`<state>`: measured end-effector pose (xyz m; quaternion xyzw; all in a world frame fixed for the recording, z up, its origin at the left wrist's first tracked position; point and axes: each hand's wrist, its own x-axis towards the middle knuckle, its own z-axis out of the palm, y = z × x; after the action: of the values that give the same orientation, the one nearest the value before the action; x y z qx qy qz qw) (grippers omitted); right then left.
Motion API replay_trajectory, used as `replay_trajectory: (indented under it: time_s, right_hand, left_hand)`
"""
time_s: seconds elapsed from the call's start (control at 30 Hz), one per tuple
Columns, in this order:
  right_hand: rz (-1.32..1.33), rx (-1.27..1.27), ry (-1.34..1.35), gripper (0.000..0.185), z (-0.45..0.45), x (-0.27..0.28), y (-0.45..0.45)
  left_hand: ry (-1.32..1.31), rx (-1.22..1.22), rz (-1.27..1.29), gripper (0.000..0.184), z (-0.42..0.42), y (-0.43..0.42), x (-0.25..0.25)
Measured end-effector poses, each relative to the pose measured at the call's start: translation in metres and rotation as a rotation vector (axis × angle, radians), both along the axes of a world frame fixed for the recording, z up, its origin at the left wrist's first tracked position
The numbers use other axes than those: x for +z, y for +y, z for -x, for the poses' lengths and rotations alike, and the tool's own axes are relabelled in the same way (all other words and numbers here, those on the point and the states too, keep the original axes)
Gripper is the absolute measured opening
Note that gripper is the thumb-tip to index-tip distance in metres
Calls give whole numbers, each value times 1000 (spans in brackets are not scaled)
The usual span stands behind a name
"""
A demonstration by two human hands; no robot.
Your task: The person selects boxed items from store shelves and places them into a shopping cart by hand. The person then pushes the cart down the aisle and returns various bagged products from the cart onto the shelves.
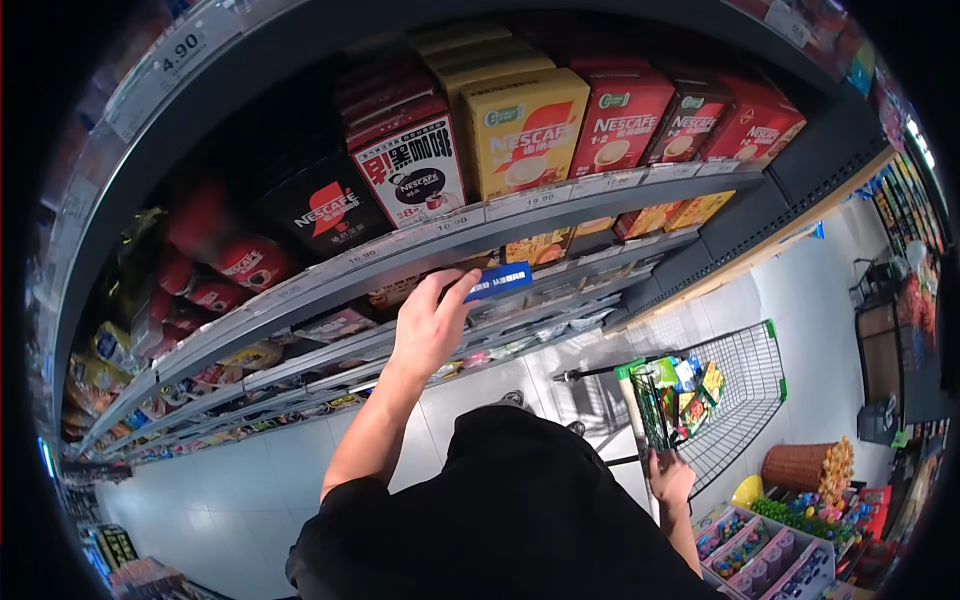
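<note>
My left hand point(433, 318) is raised before the shelves, its fingers closed on the left end of a small blue box point(500, 282) with white print. Just above it runs a shelf edge with price labels point(452, 222). On that shelf stand a black Nescafe box point(330, 215), a red and white one point(412, 178), a yellow one point(525, 135) and red ones point(622, 118). Lower right, my right hand point(672, 477) is wrapped round the handle of a shopping cart point(745, 400). Colourful packages point(690, 385) lie in the cart.
Lower shelves with packaged goods point(330, 335) run along the left. Tiled floor point(250, 510) lies below. At the lower right are a display of small items point(765, 550) and a brown woven basket point(793, 466). Other racks point(905, 210) line the right edge.
</note>
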<state>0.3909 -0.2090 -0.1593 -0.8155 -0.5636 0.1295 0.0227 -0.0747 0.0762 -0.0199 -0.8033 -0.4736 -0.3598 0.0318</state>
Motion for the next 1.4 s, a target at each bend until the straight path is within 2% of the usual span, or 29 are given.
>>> replay_trajectory:
  time_s: [0.07, 0.13, 0.2, 0.23, 0.27, 0.3, 0.37, 0.43, 0.47, 0.5, 0.6, 0.63, 0.73, 0.9, 0.93, 0.97, 1.03, 1.07, 1.1, 1.17, 1.2, 1.23, 1.3, 1.33, 1.37, 1.4]
  right_hand:
    - [-243, 69, 90, 27, 13, 23, 52]
    - [-429, 306, 188, 14, 32, 42, 101]
    - [-619, 421, 478, 9, 65, 55, 143]
    - [-589, 405, 674, 22, 86, 71, 158]
    - [-538, 468, 834, 50, 102, 94, 171]
    - [-526, 493, 1045, 63, 119, 110, 184]
    - [-426, 538, 1370, 84, 133, 122, 197]
    - [-206, 542, 1680, 71, 134, 135, 195]
    - [-13, 447, 1762, 57, 121, 128, 184]
    - [-13, 405, 1876, 45, 123, 156, 176]
    - [23, 212, 1921, 37, 102, 170, 146]
    - [21, 180, 1918, 44, 93, 171, 134]
    - [16, 201, 1940, 61, 75, 179, 106]
    - [-7, 145, 2002, 63, 67, 175, 94]
    - [0, 97, 2102, 62, 69, 174, 94]
    - [61, 61, 2189, 62, 69, 165, 95]
    - [317, -227, 2324, 62, 69, 177, 101]
    - [276, -235, 1919, 64, 71, 197, 95]
    - [491, -512, 2260, 67, 64, 162, 93]
    - [809, 220, 2971, 69, 79, 147, 120]
    - [672, 157, 2697, 70, 77, 147, 112]
    - [577, -15, 2422, 67, 80, 164, 112]
    - [240, -556, 1836, 64, 89, 161, 103]
    - [177, -465, 1839, 63, 78, 144, 101]
    - [96, -458, 2067, 75, 56, 122, 89]
    - [108, -410, 2190, 83, 42, 127, 87]
  left_hand:
    - [2, -13, -33, 53, -8, -7, 5]
    - [-9, -14, -63, 49, -15, -16, 17]
    - [-77, -26, -14, 46, -24, -33, 37]
    - [-124, -33, 38, 44, -32, -45, 52]
    - [-239, -46, 33, 41, -40, -53, 60]
    - [-311, -69, 15, 38, -46, -59, 74]
    - [-558, 3, 269, 36, -59, -76, 88]
    - [-1078, -45, 655, 38, -79, -86, 86]
    - [-1196, -60, 706, 36, -89, -87, 84]
    - [-1313, -78, 753, 35, -98, -87, 82]
    - [-1432, -188, 864, 26, -116, -89, 70]
    - [-1472, -221, 925, 25, -121, -91, 72]
    - [-1412, -355, 1035, 20, -131, -96, 72]
    - [-1316, -425, 1077, 17, -144, -87, 67]
    - [-1357, -460, 1083, 23, -147, -83, 63]
    - [-1367, -601, 1107, 46, -146, -75, 53]
    - [-1450, -706, 1078, 79, -169, -65, 42]
    - [-1378, -780, 1075, 90, -182, -59, 35]
    - [-1330, -847, 1087, 94, -193, -56, 20]
    - [-1293, -946, 1380, 86, -201, -60, 12]
    - [-1268, -898, 1472, 71, -198, -58, -2]
    - [-1148, -889, 1415, 52, -199, -56, 9]
    - [-890, -786, 1373, 41, -207, -52, 32]
    - [-796, -740, 1392, 34, -208, -49, 41]
    - [-797, -736, 1401, 34, -208, -46, 48]
    - [-741, -670, 1419, 34, -208, -42, 52]
